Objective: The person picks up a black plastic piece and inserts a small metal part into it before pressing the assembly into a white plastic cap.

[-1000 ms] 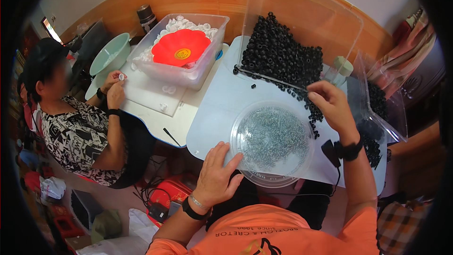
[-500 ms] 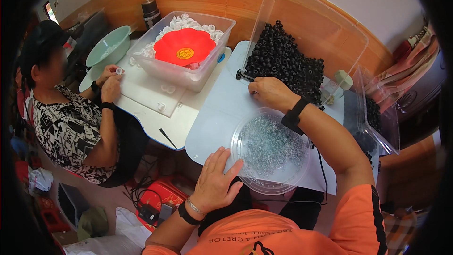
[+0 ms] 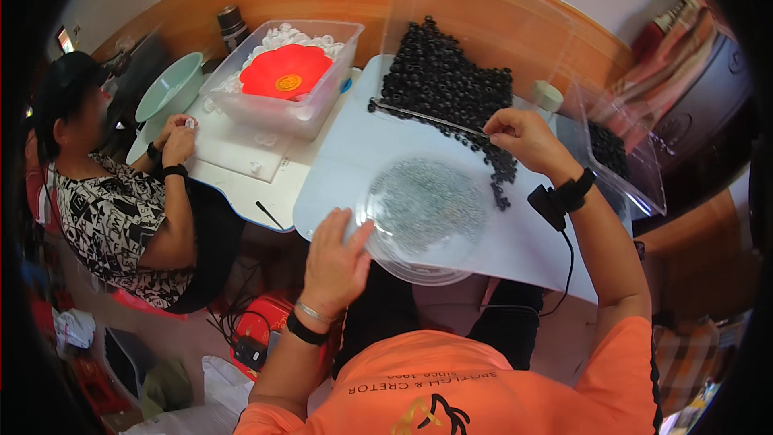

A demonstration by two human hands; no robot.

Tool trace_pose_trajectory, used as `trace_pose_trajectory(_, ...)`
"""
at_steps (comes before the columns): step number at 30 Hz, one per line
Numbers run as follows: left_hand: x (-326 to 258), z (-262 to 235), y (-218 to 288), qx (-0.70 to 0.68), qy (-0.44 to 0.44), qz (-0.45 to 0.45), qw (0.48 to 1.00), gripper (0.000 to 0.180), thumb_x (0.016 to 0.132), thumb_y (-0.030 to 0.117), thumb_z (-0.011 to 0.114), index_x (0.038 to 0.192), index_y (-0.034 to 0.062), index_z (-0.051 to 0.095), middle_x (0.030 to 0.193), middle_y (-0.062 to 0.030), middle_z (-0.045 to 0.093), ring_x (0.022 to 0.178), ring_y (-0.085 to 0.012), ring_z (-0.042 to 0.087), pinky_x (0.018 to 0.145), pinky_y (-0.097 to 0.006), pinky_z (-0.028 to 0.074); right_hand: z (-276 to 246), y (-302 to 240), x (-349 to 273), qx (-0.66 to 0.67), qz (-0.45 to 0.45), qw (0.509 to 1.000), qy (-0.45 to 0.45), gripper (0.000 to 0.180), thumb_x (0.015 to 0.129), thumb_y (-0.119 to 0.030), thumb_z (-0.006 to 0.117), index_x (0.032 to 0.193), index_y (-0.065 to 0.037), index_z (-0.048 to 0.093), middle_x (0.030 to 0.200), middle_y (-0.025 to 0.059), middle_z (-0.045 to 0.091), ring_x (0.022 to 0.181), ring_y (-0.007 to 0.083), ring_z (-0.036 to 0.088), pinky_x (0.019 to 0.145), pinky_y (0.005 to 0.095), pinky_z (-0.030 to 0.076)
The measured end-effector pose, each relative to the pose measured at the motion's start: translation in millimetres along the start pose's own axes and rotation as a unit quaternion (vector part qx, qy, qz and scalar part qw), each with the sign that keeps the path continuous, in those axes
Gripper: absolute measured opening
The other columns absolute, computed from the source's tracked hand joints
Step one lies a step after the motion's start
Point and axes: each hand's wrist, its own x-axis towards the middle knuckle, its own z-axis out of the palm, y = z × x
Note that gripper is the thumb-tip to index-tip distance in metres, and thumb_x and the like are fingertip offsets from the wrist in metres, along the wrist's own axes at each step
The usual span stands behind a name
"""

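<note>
My left hand (image 3: 334,270) has its fingers stretched out, the fingertips at the left rim of a round clear plastic tray (image 3: 435,276). Many tiny clear, glassy bits (image 3: 431,205) fill that tray. My right hand (image 3: 525,141) is closed in a pinch at the right end of the front edge of a large clear bin (image 3: 596,40); what lies between the fingertips cannot be made out. Small black rings (image 3: 447,72) are heaped in the bin. More loose black rings (image 3: 501,167) lie on the white table between the bin and the tray.
At left, a co-worker (image 3: 113,201) holds a small white piece (image 3: 190,123). A clear tub (image 3: 274,113) of white pieces carries a red flower-shaped dish (image 3: 286,71). A green basin (image 3: 171,89) stands beyond. Right of my arm is another clear bin (image 3: 620,169). A black cable (image 3: 570,266) hangs from my right wrist.
My right hand has moved right along the bin's front edge, and loose black rings now show on the table there. My left hand remains at the tray's rim. The whole view has shifted.
</note>
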Motion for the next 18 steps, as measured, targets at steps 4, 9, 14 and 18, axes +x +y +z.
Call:
trace_pose_trajectory(4,-1.0,-0.2,-8.1,-0.001,-0.004,-0.007,1.000,0.048,0.078,0.007,0.058,0.126,0.0065,0.057,0.132,-0.0222,0.048,0.127,-0.0416,0.042,0.107,-0.048,0.032,-7.2,22.7,-58.3,0.050,0.023,0.997,0.051,0.015,0.082,-0.006,0.068,0.096,-0.002,0.068,0.084,0.0042,0.067,0.078,0.0128,0.061,0.072,0.0280,0.049)
trace_pose_trajectory(9,-1.7,15.1,-2.6,0.053,-0.003,0.016,0.998,0.051,0.081,0.011,0.052,0.131,0.0049,0.052,0.136,-0.0217,0.045,0.130,-0.0399,0.038,0.110,-0.048,0.028,13.4,55.5,-114.7,0.102,0.051,0.988,0.101,0.015,0.080,-0.011,0.068,0.093,-0.003,0.069,0.080,0.0116,0.069,0.075,0.0216,0.065,0.070,0.0327,0.051)
trace_pose_trajectory(14,-9.3,26.9,-14.2,0.077,0.006,-0.002,0.997,0.052,0.081,0.011,0.050,0.133,0.0062,0.050,0.136,-0.0228,0.045,0.131,-0.0409,0.037,0.110,-0.049,0.027,37.7,68.3,-135.3,-0.072,0.061,0.990,0.101,0.019,0.075,-0.013,0.063,0.091,-0.007,0.070,0.086,0.0149,0.069,0.084,0.0338,0.065,0.074,0.0427,0.050)
trace_pose_trajectory(18,-1.1,32.4,-3.5,0.096,0.004,0.009,0.995,0.054,0.080,0.009,0.048,0.134,0.0055,0.049,0.137,-0.0227,0.044,0.131,-0.0405,0.037,0.111,-0.049,0.027,40.8,94.1,-141.3,-0.114,0.077,0.980,0.145,0.014,0.074,-0.007,0.059,0.084,-0.008,0.068,0.084,0.0163,0.068,0.086,0.0349,0.064,0.073,0.0444,0.049)
